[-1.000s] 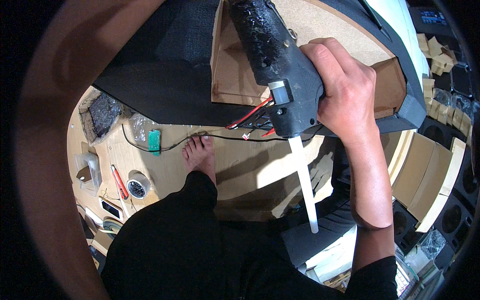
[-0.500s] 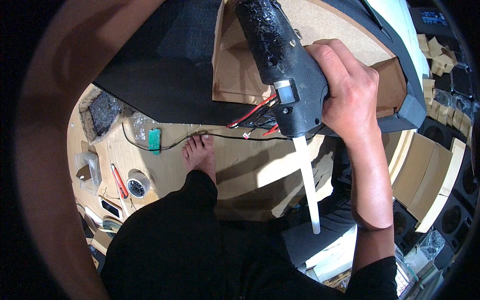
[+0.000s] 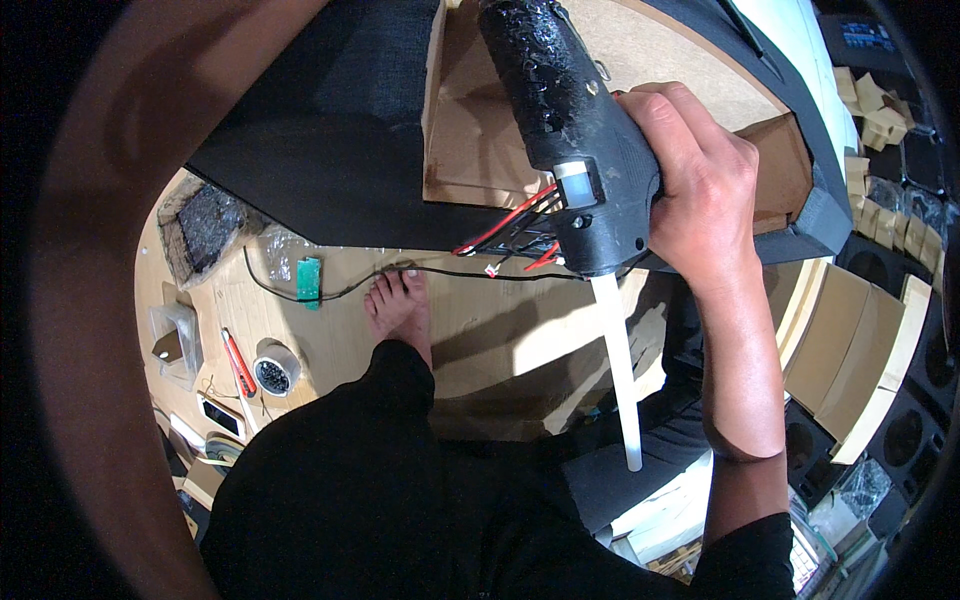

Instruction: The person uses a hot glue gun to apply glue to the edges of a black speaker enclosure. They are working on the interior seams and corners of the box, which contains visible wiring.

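My right hand (image 3: 700, 175) is wrapped round a black hot glue gun (image 3: 555, 110), its fingers closed on the grip side. A long white glue stick (image 3: 618, 370) sticks out of the gun's rear end, pointing down toward my lap. The gun hangs over a black-covered wooden box (image 3: 320, 150) with an open brown inside; its nozzle end runs past the top edge of the picture. Red and black wires (image 3: 508, 220) with a small white connector show beside the gun. My left arm (image 3: 95, 300) rises along the left side, and its hand is out of view.
On the wooden floor lie a red utility knife (image 3: 238, 362), a round tub of small dark pieces (image 3: 276, 370), a phone (image 3: 221, 415) and a green piece (image 3: 309, 283). A black cable (image 3: 450, 272) crosses near my foot. Black speaker boxes (image 3: 905, 425) and cardboard (image 3: 850, 340) stand at right.
The glue gun has shifted very slightly to the right in my right hand. Everything else looks the same.
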Demonstrator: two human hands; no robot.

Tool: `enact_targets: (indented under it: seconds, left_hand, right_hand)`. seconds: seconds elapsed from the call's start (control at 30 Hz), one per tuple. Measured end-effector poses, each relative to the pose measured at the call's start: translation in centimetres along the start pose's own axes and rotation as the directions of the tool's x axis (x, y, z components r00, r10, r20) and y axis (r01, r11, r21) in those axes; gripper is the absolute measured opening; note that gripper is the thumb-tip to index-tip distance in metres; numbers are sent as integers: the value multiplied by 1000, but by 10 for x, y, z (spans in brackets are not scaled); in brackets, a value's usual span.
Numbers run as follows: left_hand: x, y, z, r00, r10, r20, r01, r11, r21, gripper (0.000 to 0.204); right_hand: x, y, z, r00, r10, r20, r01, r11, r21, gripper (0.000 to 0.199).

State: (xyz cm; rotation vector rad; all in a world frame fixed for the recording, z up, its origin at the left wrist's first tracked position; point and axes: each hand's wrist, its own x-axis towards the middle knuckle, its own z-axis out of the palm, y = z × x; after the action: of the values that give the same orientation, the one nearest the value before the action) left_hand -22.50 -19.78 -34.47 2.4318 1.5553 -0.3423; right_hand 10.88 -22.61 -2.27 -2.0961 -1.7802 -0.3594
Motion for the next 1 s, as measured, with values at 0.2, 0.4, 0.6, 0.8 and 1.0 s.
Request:
enact_targets:
  seconds: [0.2, 0.4, 0.6, 0.8, 1.0]
  left_hand:
    - [-1, -4, 16, 1000, 17, 17, -18, 1000, 24, 61]
    - [1, 3, -1, 999, -21, 49, 23, 999, -38, 62]
    - [3, 1, -4, 998, -13, 60, 15, 999, -33, 62]
    - [0, -1, -3, 998, -20, 62, 21, 1000, -16, 62]
    - [-4, 1, 2, 997, -23, 70, 24, 1000, -18, 63]
  right_hand:
    - [-5, 3, 1, 999, 30, 20, -30, 1000, 2, 45]
    - [-3, 2, -4, 1000, 16, 2, -16, 1000, 9, 43]
    - [-8, 4, -6, 1000, 30, 6, -30, 1000, 8, 43]
    - [-12, 5, -10, 998, 55, 10, -55, 998, 3, 42]
    - [-12, 4, -13, 998, 67, 13, -67, 998, 1, 41]
